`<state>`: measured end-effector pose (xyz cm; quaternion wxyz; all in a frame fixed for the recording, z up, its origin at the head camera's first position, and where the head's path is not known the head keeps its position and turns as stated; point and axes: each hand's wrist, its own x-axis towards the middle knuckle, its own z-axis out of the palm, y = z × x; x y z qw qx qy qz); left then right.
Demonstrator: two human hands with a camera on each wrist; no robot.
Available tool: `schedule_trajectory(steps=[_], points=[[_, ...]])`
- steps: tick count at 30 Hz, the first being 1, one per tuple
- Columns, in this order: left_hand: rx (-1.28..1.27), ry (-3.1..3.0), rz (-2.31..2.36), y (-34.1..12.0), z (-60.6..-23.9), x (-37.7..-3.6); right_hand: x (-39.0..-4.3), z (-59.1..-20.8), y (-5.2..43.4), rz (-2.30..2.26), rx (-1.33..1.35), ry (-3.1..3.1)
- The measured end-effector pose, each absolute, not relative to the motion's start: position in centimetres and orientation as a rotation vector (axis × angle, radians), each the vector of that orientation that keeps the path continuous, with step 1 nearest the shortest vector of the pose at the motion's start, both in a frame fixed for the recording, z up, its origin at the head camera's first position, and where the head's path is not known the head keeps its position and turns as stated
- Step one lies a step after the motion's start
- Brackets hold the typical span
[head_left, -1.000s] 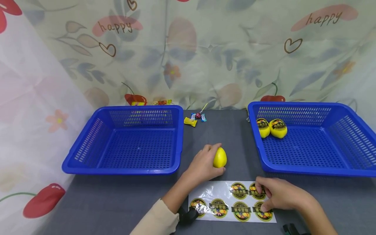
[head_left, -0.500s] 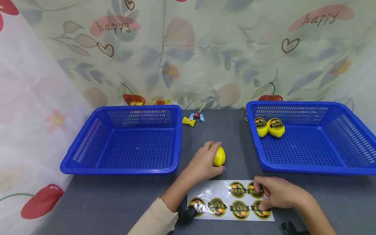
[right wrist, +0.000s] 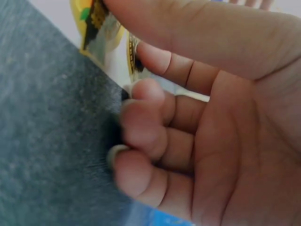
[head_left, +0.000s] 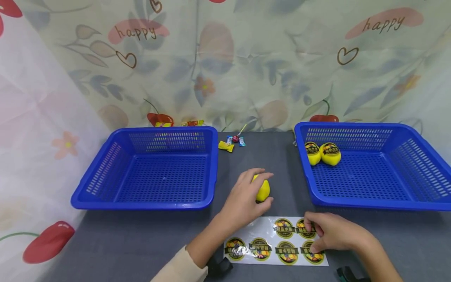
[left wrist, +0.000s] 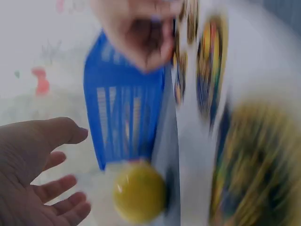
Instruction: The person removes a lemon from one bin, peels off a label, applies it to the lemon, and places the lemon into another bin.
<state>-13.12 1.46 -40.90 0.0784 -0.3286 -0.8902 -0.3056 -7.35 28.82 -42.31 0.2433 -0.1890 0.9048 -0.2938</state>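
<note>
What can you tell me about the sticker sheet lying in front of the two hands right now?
The sticker sheet is a glossy white backing that lies flat on the grey table near its front edge, below the yellow lemon-shaped ball. It carries round yellow-and-black labels in two rows; its upper left part is bare. The right hand rests on its right end, fingertips at a label's edge. The left hand is on the ball, off the sheet.

Grey felt-covered table (head_left: 141, 243), seen from the head view. Resting directly on it: an empty blue basket (head_left: 116, 196) at left; a second blue basket (head_left: 415, 201) at right; a yellow lemon (head_left: 263, 190) between them; a sticker sheet (head_left: 276, 246) at the near edge; several wrapped candies (head_left: 232, 143) at the far edge.
</note>
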Motion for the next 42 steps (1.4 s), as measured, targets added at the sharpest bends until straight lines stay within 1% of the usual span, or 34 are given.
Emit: schedule_trajectory(steps=[5, 8, 12, 19, 42], points=[[-1.209, -2.576, -0.836, 2.4, -41.5, -10.5, -7.0, -41.7, 29.0, -0.805, -0.543, 2.483], [-1.254, -2.654, -0.743, 3.2, -42.4, -9.8, -6.8, -41.3, 28.7, -0.85, -0.642, 2.535], [-1.242, -2.783, -0.612, 4.2, -43.4, -9.6, -6.6, -41.4, 27.5, -0.816, -0.724, 2.698], [-1.185, -2.852, -0.414, 5.5, -43.7, -9.8, -5.8, -42.1, 26.7, -0.66, -0.607, 2.704], [-1.116, -3.012, -0.401, 6.2, -43.4, -10.3, -5.9, -42.7, 26.7, -0.655, -0.599, 2.664]])
